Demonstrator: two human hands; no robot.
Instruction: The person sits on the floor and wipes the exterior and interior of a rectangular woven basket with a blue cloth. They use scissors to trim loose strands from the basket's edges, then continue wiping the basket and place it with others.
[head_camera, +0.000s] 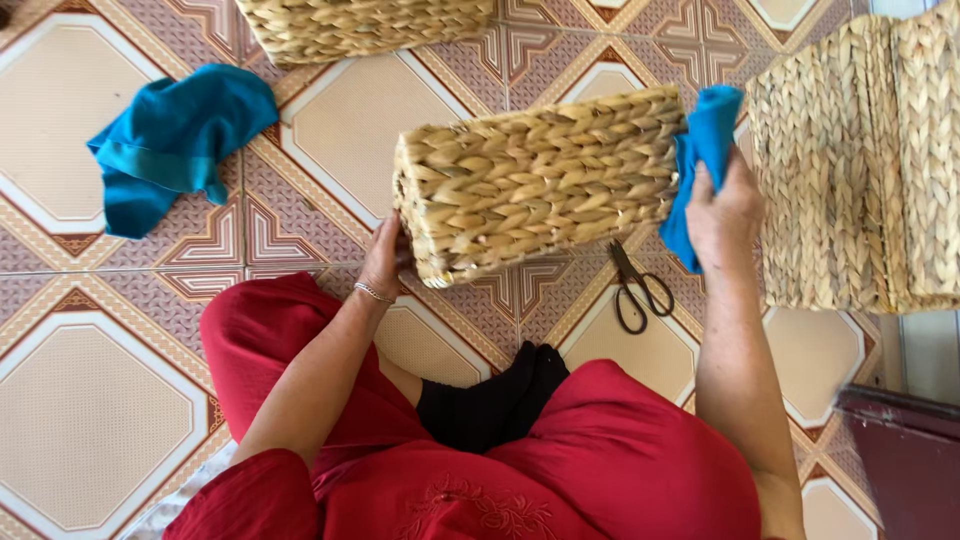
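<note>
Far left on the tiled floor (90, 400) lies a crumpled blue cloth (170, 140), well apart from everything you hold. Your left hand (385, 262) cups the near-left end of the basket (535, 180), fingers curled under its short side, so it is closed on the weave. The basket hangs above the floor between your hands, its long axis running left to right and tilted a little, the right end farther from you. Your right hand (722, 215) is clenched on a second blue rag (705, 160), pressed against the basket's right end. Both hands are about equally close, one per end. Just below the basket's right part, scissors (638, 290) lie on the floor. To the right a stack of baskets (860, 170) stands close, leaving little room there; open floor lies to the left.
</note>
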